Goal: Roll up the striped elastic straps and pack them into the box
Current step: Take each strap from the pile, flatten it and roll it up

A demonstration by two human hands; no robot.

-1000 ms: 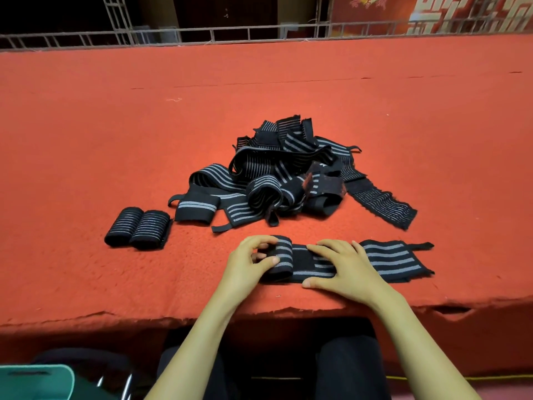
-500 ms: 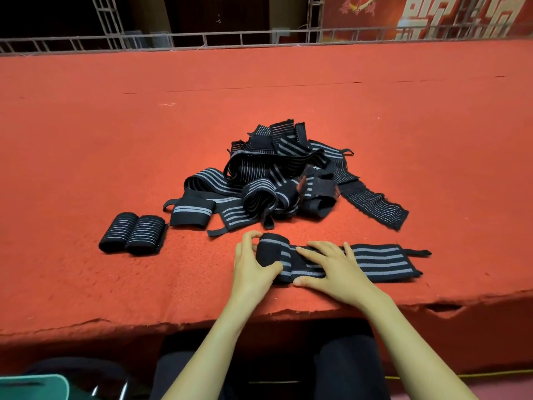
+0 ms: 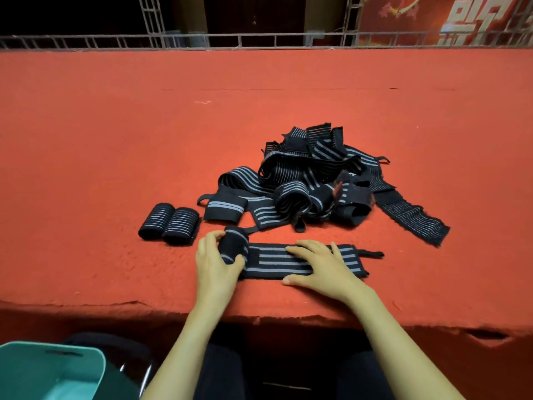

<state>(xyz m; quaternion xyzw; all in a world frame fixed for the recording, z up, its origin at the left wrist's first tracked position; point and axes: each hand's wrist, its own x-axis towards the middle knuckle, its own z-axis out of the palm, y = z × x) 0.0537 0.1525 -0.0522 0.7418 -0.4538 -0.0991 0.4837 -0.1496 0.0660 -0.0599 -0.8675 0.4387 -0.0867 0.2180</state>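
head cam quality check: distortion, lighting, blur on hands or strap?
Head view: mild wide-angle bowing at the railing; even warm light on the red cloth, dark background; left hand, right hand and strap sharp, no motion blur; pile loses detail in its folds.

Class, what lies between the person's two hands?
Head view: a flat, unrolled stretch of the striped strap, between left hand on its rolled end and right hand.

Single head-worn wide-angle view, facing forward-down, close over red table [image 3: 109, 157] near edge.
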